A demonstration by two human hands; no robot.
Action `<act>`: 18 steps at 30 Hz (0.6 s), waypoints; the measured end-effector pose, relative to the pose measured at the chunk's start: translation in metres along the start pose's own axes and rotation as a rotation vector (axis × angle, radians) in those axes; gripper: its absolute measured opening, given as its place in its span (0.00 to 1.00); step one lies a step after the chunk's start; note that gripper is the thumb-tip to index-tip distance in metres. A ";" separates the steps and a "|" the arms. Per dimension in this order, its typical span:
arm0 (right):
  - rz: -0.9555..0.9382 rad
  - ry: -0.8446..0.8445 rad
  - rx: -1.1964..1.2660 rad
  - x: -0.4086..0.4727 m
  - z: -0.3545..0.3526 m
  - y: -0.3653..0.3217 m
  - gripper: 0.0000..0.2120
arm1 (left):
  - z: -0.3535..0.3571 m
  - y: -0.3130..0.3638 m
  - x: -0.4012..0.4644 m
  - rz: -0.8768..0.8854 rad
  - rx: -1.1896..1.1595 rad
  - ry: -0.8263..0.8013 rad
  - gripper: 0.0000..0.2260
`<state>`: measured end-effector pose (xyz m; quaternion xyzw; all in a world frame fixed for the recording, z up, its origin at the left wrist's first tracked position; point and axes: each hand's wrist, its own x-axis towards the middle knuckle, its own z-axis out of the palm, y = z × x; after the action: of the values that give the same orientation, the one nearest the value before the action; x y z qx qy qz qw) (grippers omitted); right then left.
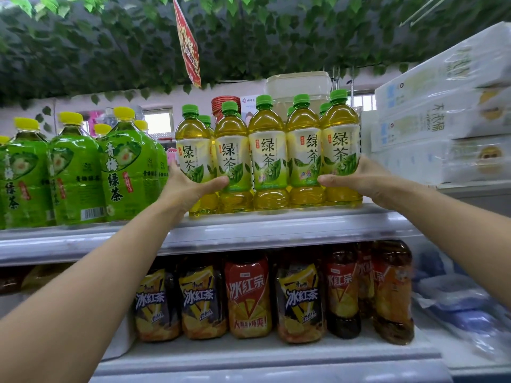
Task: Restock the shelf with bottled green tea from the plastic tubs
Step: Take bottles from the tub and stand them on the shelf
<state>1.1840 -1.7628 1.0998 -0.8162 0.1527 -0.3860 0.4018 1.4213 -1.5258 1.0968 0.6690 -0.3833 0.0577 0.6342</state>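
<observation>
Upper shelf (276,225), front row of green tea bottles (269,153) upright (caps up).
Left hand (190,186) and right hand (359,179) clasp the row's ends, fingers curled round the outer bottles.

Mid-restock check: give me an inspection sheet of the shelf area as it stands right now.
Surface: white upper shelf, bottles standing at its front edge.
Job's things: green tea bottles, five upright in the front row, more behind; plastic tubs not in view.
Clutter: large green plum tea bottles at left; white packs at right.
Grippers: left hand and right hand press the row's two ends.
Cables: nothing seen.
Surroundings: iced tea bottles on the lower shelf; leaf garland overhead.
</observation>
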 end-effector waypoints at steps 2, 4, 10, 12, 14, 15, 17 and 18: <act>0.002 0.133 -0.125 -0.003 0.004 0.003 0.49 | 0.008 0.002 -0.014 0.144 0.209 0.184 0.68; -0.006 0.192 -0.196 -0.006 0.008 0.004 0.48 | 0.020 0.007 -0.029 0.403 0.462 0.289 0.62; -0.088 0.226 -0.212 -0.018 0.003 0.000 0.17 | 0.075 0.027 -0.034 0.980 0.989 0.040 0.43; -0.106 0.224 -0.212 -0.021 0.001 0.001 0.18 | 0.087 0.035 -0.032 1.010 1.117 -0.080 0.41; -0.111 0.243 -0.222 -0.021 0.002 0.001 0.18 | 0.095 0.040 -0.029 1.000 1.243 -0.177 0.38; -0.109 0.251 -0.227 -0.019 0.002 0.003 0.17 | 0.097 0.040 -0.027 0.989 1.281 -0.207 0.36; -0.106 0.258 -0.233 -0.019 0.002 0.002 0.19 | 0.100 0.041 -0.025 0.971 1.303 -0.221 0.35; -0.102 0.251 -0.229 -0.021 0.002 0.000 0.18 | 0.101 0.042 -0.024 0.961 1.307 -0.222 0.35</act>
<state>1.1722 -1.7505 1.0883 -0.8088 0.2031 -0.4847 0.2639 1.3390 -1.6015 1.0979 0.6681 -0.5777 0.4686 -0.0193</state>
